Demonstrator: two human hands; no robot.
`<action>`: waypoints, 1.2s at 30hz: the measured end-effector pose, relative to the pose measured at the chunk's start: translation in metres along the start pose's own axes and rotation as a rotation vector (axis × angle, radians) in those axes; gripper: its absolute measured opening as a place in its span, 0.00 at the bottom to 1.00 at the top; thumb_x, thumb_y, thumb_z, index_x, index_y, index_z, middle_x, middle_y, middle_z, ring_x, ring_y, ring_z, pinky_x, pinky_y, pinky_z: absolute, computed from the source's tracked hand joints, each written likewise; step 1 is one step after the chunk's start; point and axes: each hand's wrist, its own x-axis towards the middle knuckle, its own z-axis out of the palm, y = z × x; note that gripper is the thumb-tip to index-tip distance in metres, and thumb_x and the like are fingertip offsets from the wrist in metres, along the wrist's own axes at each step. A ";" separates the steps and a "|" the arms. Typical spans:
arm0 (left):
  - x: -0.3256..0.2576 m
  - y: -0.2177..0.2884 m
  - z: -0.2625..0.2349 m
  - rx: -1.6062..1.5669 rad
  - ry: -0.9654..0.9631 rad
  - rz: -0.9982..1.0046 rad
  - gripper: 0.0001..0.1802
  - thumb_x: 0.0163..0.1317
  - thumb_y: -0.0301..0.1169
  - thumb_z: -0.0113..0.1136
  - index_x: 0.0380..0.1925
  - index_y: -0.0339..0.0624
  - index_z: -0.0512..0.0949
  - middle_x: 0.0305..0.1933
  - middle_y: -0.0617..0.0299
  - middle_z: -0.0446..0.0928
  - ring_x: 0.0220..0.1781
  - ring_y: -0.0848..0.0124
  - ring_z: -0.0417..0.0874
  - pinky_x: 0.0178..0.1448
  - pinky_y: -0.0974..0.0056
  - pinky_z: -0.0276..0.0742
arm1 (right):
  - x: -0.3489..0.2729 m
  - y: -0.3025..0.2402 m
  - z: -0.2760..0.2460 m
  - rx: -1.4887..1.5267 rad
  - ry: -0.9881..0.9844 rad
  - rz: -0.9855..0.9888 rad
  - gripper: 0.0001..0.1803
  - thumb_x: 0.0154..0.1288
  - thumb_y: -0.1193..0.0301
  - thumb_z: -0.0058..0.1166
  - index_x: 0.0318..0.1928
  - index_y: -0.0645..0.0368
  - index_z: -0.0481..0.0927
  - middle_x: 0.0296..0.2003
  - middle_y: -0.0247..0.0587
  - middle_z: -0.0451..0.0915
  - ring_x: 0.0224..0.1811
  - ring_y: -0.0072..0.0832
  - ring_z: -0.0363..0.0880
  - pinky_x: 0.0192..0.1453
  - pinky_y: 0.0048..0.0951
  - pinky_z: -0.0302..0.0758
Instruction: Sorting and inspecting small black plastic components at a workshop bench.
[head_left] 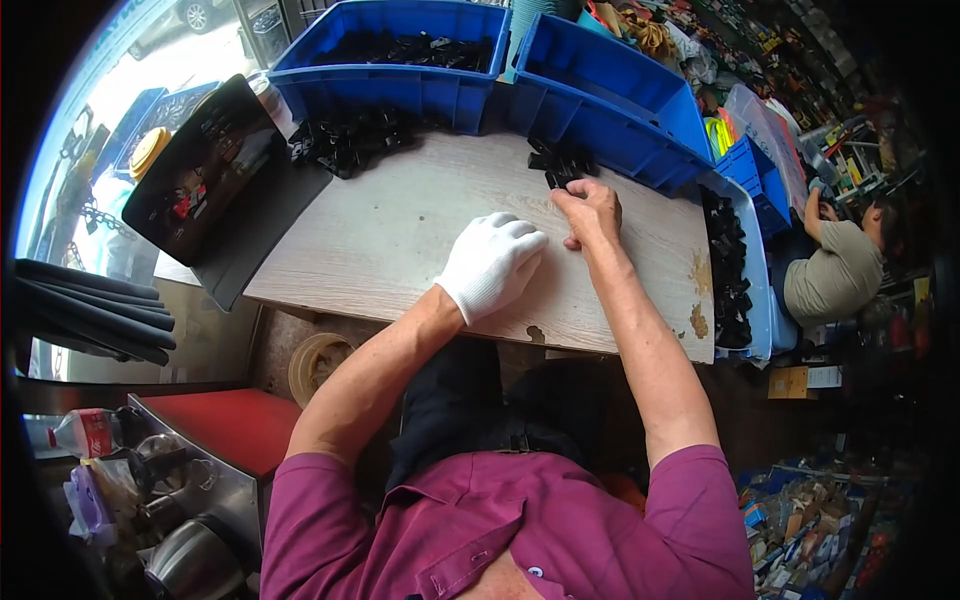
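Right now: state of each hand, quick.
Left hand, white glove: curled on the table; any hold cannot be told.
Right hand, bare: touching small black parts; grip unclear.

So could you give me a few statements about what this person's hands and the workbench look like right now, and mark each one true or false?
1. The left hand wears a white glove. True.
2. The right hand is gloved too. False: it is bare.
3. The right hand's fingers reach a small pile of black parts on the wooden table. True.
4. The bins behind the table are red. False: the bins are blue.
5. A larger pile of black parts lies at the table's far left. True.
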 end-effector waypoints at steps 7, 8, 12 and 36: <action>0.031 -0.060 -0.026 0.285 0.347 -0.034 0.10 0.60 0.25 0.60 0.42 0.44 0.81 0.45 0.56 0.82 0.46 0.50 0.81 0.46 0.51 0.80 | -0.009 0.007 -0.013 0.222 -0.098 0.122 0.22 0.64 0.61 0.67 0.52 0.64 0.85 0.29 0.36 0.81 0.13 0.20 0.67 0.18 0.31 0.78; 0.039 -0.075 -0.032 0.400 0.360 -0.037 0.10 0.57 0.24 0.61 0.41 0.44 0.80 0.41 0.56 0.80 0.43 0.52 0.80 0.43 0.51 0.79 | -0.013 0.008 -0.016 0.219 -0.091 0.123 0.22 0.64 0.61 0.67 0.52 0.64 0.85 0.29 0.36 0.81 0.13 0.20 0.67 0.18 0.31 0.78; 0.050 -0.131 -0.038 0.783 0.170 -0.159 0.07 0.54 0.29 0.65 0.35 0.48 0.83 0.40 0.59 0.80 0.44 0.58 0.82 0.40 0.53 0.78 | -0.025 0.009 -0.020 0.217 -0.152 0.156 0.22 0.66 0.59 0.67 0.51 0.64 0.85 0.28 0.34 0.79 0.13 0.20 0.67 0.18 0.31 0.78; 0.052 -0.125 -0.044 0.427 -0.020 -0.316 0.12 0.69 0.31 0.56 0.42 0.43 0.88 0.38 0.48 0.86 0.40 0.48 0.88 0.50 0.48 0.84 | -0.037 0.014 -0.025 -0.036 -0.143 0.105 0.22 0.64 0.53 0.63 0.41 0.61 0.89 0.23 0.37 0.82 0.15 0.29 0.82 0.23 0.28 0.82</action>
